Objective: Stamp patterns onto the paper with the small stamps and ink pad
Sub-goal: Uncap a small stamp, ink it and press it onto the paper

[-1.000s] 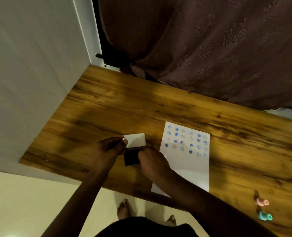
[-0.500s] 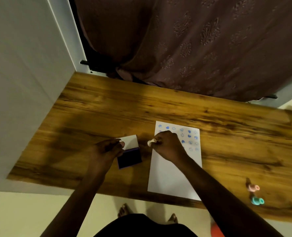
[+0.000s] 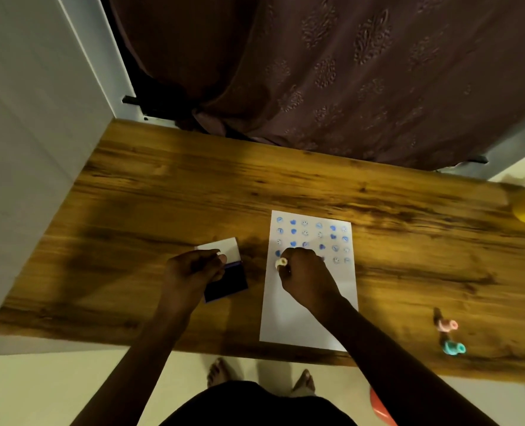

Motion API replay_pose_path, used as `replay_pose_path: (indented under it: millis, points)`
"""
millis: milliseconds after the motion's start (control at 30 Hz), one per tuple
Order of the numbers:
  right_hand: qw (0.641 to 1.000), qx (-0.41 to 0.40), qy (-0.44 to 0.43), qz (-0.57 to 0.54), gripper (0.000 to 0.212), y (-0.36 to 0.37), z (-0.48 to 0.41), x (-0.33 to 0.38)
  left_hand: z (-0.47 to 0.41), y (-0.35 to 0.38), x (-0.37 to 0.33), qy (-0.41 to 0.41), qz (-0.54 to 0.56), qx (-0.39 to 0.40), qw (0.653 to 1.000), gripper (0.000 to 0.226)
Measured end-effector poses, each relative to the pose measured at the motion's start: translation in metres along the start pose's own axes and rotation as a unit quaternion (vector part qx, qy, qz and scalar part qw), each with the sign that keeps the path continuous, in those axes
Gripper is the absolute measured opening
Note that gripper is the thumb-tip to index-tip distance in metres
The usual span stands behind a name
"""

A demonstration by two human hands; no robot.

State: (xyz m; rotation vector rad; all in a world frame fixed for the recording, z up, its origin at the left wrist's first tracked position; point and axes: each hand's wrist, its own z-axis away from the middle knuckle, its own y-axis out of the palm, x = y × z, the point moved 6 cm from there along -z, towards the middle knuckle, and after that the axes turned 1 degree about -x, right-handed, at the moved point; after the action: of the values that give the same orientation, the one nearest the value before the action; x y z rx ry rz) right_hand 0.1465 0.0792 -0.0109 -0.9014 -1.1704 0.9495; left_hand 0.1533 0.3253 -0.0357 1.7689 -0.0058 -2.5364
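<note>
We see the right hand (image 3: 308, 276) closed around a small pale stamp (image 3: 281, 263), its face down on the paper (image 3: 308, 321) at the left end of the lowest printed row — we judge a print is being pressed there, carrying on the grid of blue marks (image 3: 312, 238). The left hand (image 3: 193, 272) pinches the ink pad (image 3: 228, 281) at its open white lid (image 3: 224, 248), just left of the paper, probably to steady it and keep it close for re-inking. The paper's lower half is blank, so much is left to fill. Two spare stamps — pink (image 3: 445, 325) and teal (image 3: 453, 348) — lie at lower right on the counter (image 3: 162, 192), well apart from the paper.
</note>
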Motion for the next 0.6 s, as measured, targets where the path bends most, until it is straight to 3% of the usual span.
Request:
replay_pose_path:
  millis: [267,600]
  points:
    - [1.000,0.025,0.005,0.015,0.038,0.013,0.003,-0.003,0.000,0.002,0.002,-0.012,0.011,0.001,1.000,0.028]
    - [0.999,0.027,0.015,0.034,0.033,0.011,-0.003,0.005,0.004,0.028,-0.007,-0.017,-0.002,0.011,1.000,0.028]
